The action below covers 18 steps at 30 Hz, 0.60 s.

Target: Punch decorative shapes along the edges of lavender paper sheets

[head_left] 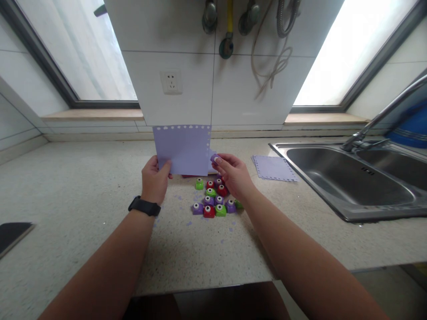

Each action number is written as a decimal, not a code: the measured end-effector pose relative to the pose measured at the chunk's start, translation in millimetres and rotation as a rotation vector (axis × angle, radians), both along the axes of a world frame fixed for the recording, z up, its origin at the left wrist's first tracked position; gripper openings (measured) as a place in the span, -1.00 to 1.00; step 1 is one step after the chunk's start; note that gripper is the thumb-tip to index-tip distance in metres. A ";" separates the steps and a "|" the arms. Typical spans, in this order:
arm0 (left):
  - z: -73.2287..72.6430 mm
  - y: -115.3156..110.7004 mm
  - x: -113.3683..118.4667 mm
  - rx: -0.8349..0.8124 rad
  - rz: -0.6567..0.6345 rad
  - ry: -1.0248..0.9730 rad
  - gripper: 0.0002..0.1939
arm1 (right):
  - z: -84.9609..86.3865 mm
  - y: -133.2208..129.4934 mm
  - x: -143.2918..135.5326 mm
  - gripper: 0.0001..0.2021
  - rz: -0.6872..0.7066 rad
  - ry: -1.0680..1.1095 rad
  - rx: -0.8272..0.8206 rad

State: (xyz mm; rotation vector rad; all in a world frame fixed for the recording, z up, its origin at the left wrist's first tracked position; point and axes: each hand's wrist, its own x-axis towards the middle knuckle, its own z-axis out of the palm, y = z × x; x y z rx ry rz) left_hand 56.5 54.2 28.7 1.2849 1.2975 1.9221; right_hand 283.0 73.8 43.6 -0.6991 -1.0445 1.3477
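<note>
My left hand (156, 180) grips the lower left corner of a purple sheet (183, 149), held up above the counter. Small shapes are punched along its top edge and part of its right edge. Between the thumb and fingers of my right hand (235, 173) is a small purple punch (216, 159), beside the sheet's right edge. Below the hands, several small punches (209, 210) in red, green and purple stand grouped on the counter. Part of another sheet shows behind the held one.
A stack of purple sheets (275, 168) with punched edges lies right of my hands, next to the steel sink (350, 175). Purple paper bits are scattered on the speckled counter (100, 186). A dark flat object (13, 235) lies at the far left.
</note>
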 end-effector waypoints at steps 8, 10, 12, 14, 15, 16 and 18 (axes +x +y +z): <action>0.2 -1.3 3.0 -0.005 -0.017 0.013 -0.81 | -1.4 -0.2 -1.5 -0.67 0.005 -0.016 0.006; -0.1 -1.1 2.7 0.000 -0.024 0.011 -0.81 | -2.6 0.4 -1.4 -0.67 0.010 -0.017 0.009; -0.4 -1.0 2.3 0.000 -0.028 0.012 -0.81 | -3.8 1.0 -1.3 -0.66 0.012 -0.028 0.009; -0.7 -1.0 1.9 -0.001 -0.030 0.011 -0.81 | -4.9 1.5 -1.3 -0.66 0.019 -0.037 0.011; -0.8 -1.0 1.8 -0.002 -0.032 0.010 -0.80 | -5.5 1.7 -1.3 -0.66 0.023 -0.040 0.014; -0.8 -1.0 1.8 -0.002 -0.033 0.009 -0.80 | -6.0 1.8 -1.2 -0.66 0.029 -0.047 0.018; -0.8 -1.0 1.8 -0.003 -0.032 0.006 -0.80 | -7.1 2.1 -0.8 -0.66 0.035 -0.077 0.028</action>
